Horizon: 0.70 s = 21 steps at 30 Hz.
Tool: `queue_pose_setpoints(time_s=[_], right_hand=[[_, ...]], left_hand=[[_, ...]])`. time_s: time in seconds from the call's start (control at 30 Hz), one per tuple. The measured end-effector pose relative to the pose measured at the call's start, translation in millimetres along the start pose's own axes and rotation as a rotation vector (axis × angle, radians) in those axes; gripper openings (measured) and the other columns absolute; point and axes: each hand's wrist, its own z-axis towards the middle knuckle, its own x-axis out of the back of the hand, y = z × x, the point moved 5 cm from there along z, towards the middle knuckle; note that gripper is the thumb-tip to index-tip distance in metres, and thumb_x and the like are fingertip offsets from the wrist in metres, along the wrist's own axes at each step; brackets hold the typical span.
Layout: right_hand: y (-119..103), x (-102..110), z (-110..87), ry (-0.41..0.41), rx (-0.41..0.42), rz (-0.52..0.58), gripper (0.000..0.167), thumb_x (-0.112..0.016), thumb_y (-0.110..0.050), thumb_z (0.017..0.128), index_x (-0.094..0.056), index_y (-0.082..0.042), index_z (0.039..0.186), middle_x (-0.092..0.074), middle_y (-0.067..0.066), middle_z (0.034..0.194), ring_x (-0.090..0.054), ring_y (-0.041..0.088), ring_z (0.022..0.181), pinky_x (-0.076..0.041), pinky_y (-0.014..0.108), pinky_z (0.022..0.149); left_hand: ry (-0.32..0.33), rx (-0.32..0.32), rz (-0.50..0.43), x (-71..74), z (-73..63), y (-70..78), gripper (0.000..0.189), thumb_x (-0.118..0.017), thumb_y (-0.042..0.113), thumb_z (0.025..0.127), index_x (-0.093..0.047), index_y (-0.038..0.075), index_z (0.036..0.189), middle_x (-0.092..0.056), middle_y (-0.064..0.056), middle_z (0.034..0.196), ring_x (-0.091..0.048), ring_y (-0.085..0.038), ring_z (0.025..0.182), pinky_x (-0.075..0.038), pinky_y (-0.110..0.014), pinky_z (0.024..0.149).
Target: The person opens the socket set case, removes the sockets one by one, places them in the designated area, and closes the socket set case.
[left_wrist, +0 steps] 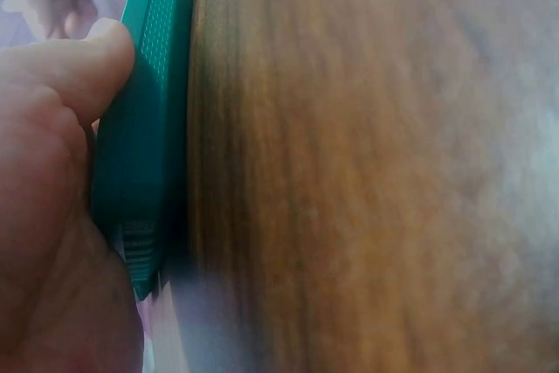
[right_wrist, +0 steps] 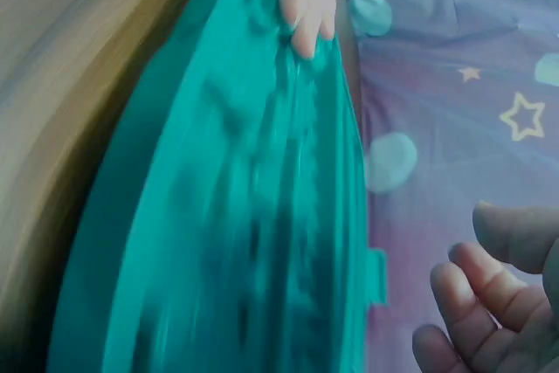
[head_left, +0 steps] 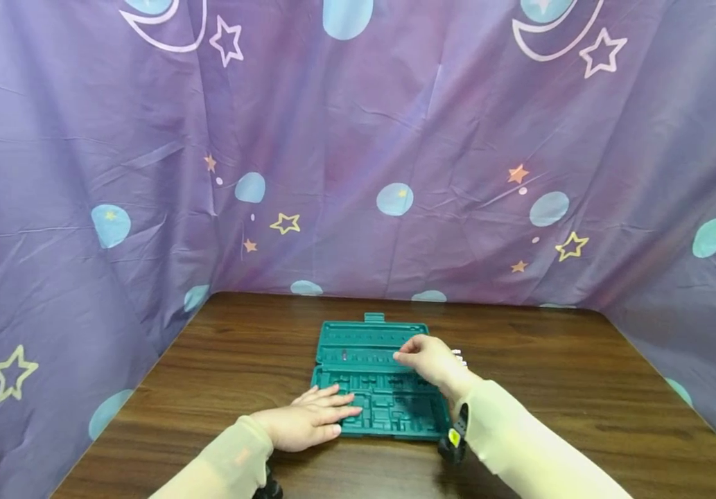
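Observation:
A green plastic tool case (head_left: 382,438) lies unfolded on the table, its moulded slots facing up. My left hand (head_left: 310,418) rests on its near left corner, fingers stretched out over the slots. In the left wrist view, the left thumb (left_wrist: 112,54) lies along the case's edge. My right hand (head_left: 430,360) is over the right part of the far half, fingers loosely bent. The right wrist view shows that right hand (right_wrist: 498,307) with thumb and fingers apart and nothing visible between them. One small dark purplish piece (head_left: 344,355) sits in the far half's slots.
Several small white pieces (head_left: 459,357) show just right of the case, partly hidden by my right hand. The brown wood-grain table (head_left: 551,388) extends to both sides. Purple curtains (head_left: 358,138) with stars and moons hang behind and at both sides.

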Motion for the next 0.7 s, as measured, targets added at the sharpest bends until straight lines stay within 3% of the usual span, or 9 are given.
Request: queue_pose_setpoints(time_s=[0.17, 0.37, 0.53, 0.7], right_hand=[[-10.3, -39.4, 22.2, 0.001, -0.047, 0.071, 0.015, -0.070, -0.019, 0.087, -0.069, -0.005, 0.090, -0.066, 0.005, 0.091, -0.057, 0.020, 0.085, -0.043, 0.041, 0.080], [-13.8, -75.3, 37.8, 0.016, -0.106, 0.006, 0.021, -0.073, -0.028, 0.086, -0.072, -0.012, 0.098, -0.068, 0.006, 0.101, -0.054, 0.033, 0.103, -0.027, 0.056, 0.096], [-11.3, -90.7, 45.6, 0.031, -0.178, -0.068, 0.024, -0.075, -0.034, 0.084, -0.073, -0.016, 0.100, -0.066, 0.007, 0.106, -0.046, 0.039, 0.113, -0.027, 0.056, 0.097], [-15.5, -96.3, 52.1, 0.010, -0.215, -0.198, 0.022, -0.075, -0.036, 0.082, -0.075, -0.018, 0.094, -0.063, 0.012, 0.106, -0.043, 0.041, 0.112, -0.027, 0.058, 0.097]], left_hand=[[0.013, -0.011, 0.022, 0.2, 0.3, -0.1, 0.047, -0.035, 0.037, 0.105, -0.034, 0.028, 0.151, -0.027, 0.003, 0.157, -0.015, -0.026, 0.146, -0.011, -0.054, 0.115], [0.037, -0.041, 0.054, -3.6, -0.6, -0.9, 0.047, -0.034, 0.036, 0.105, -0.036, 0.024, 0.150, -0.031, 0.000, 0.156, -0.018, -0.028, 0.145, -0.015, -0.056, 0.114], [0.033, -0.030, 0.045, -4.8, -0.3, -0.1, 0.047, -0.034, 0.038, 0.105, -0.036, 0.025, 0.150, -0.030, 0.001, 0.156, -0.017, -0.026, 0.146, -0.014, -0.055, 0.114], [0.041, -0.020, 0.058, -1.4, 1.1, 1.2, 0.047, -0.034, 0.037, 0.105, -0.036, 0.026, 0.150, -0.030, 0.003, 0.156, -0.017, -0.025, 0.146, -0.014, -0.053, 0.115]])
